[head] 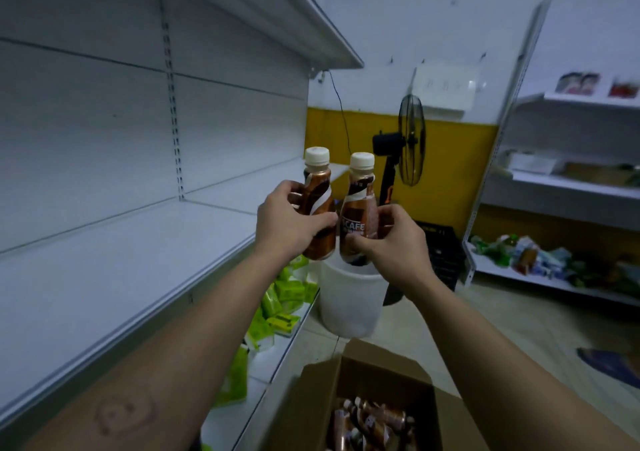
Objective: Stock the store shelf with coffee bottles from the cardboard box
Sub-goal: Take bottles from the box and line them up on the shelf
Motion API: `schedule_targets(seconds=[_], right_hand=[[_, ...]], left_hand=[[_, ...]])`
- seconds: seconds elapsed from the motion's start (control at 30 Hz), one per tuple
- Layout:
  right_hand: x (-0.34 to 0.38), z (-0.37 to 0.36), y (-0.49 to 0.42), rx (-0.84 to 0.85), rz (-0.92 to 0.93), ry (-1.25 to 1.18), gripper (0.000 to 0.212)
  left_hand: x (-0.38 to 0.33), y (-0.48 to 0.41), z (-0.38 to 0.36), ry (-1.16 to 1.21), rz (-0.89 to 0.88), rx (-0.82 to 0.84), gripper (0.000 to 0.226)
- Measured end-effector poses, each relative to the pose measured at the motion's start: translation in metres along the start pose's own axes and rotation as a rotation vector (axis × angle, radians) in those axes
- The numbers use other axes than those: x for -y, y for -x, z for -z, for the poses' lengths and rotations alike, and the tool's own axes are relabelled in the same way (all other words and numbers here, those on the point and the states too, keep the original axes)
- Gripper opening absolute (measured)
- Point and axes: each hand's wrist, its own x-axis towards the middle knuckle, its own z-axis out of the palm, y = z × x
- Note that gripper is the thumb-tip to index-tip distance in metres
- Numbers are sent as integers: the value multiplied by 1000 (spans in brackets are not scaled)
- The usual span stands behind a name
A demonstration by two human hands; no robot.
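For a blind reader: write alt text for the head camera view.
The left hand holds one coffee bottle, the right hand a second coffee bottle, beside a white shelf. An open cardboard box below holds more bottles.

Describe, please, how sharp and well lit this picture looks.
Head view: dim, bluish light; the cream-capped brown coffee bottle in the right hand is sharp, its label partly readable; the open brown cardboard box below and the far white shelves are blurred; the wide lens bows the edge of the near white metal shelf.
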Motion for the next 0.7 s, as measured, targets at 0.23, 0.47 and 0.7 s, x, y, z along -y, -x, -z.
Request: schedule_targets(seconds=[0.23,0.47,0.7], right_hand=[[49,-1,12,-22,64,32,50],[70,6,10,-52,94,-17,50],[80,-12,10,2,85,-147,49]], left_hand=[[-22,1,52,8,-47,17,61],[-45,-3,75,-32,-56,26,61],[-54,3,101,-104,-39,24,56]])
